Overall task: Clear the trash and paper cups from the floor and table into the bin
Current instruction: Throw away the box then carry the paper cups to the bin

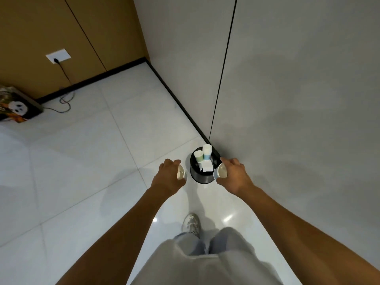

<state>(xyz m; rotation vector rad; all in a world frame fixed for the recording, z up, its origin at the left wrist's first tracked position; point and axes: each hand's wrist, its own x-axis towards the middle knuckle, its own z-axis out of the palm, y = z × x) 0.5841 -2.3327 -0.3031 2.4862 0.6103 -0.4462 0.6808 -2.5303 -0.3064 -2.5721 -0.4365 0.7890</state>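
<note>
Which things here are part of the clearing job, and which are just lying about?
Job: black bin; green cup, blue cup and white paper in it; paper cup in left hand; blue-sided cup in right hand.
Lying about: panda bag; black cable; wall socket.

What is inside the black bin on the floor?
Inside the black bin: a green paper cup, a blue paper cup and white paper. Anything beneath them is hidden.
</note>
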